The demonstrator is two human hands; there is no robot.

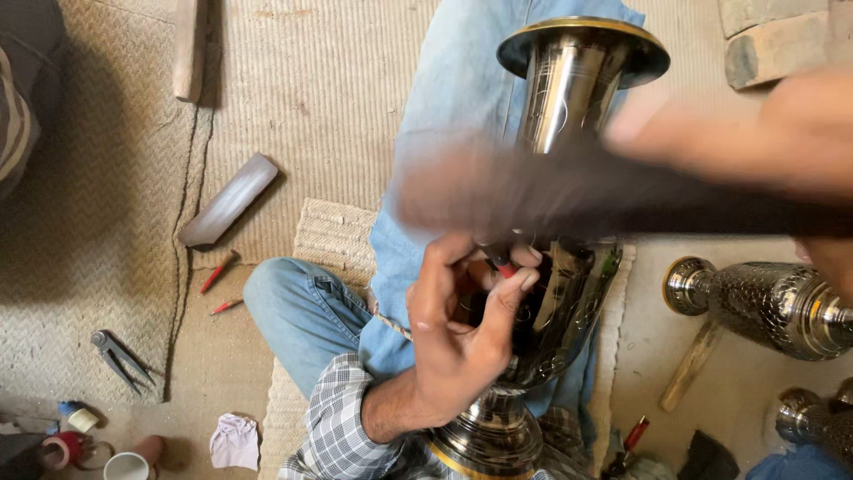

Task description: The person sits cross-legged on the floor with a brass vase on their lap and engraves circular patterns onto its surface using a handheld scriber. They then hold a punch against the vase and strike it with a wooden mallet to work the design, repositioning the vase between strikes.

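Vase, left hand pinching chisel, right hand blurred

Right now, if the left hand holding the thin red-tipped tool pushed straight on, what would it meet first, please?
Probably the shiny engraved metal vase: the left hand points its red-tipped tool at the vase's wall, seemingly touching, though depth is unclear.

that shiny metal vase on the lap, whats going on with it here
A person sitting on a woven mat has a tall polished metal vase lying across their jeans-clad lap. The left hand pinches a small red-tipped tool against the vase's body. The right hand is blurred in motion, swinging a dark stick-like tool above it. More silvery embossed vessels lie to the right.
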